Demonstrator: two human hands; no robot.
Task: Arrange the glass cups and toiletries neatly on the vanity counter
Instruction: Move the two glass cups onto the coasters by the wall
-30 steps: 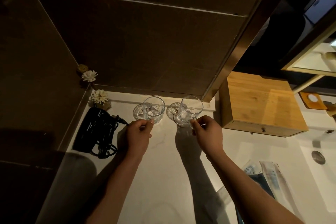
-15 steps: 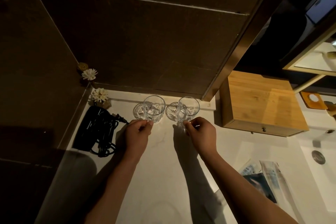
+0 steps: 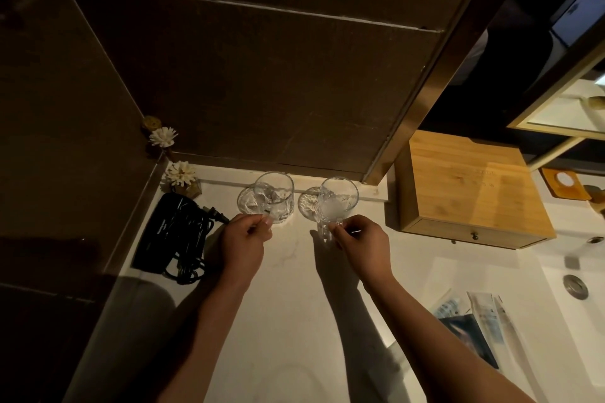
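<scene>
Left hand [image 3: 244, 244] pinches the left cup [image 3: 274, 198]; right hand [image 3: 361, 247], at three o'clock, pinches the right cup [image 3: 337, 198].

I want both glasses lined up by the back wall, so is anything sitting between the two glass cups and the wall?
Nothing visible does. The left clear glass cup and right clear glass cup already stand near the dark stone wall, with only bare white counter behind them. Each hand's fingers touch its cup.
</scene>
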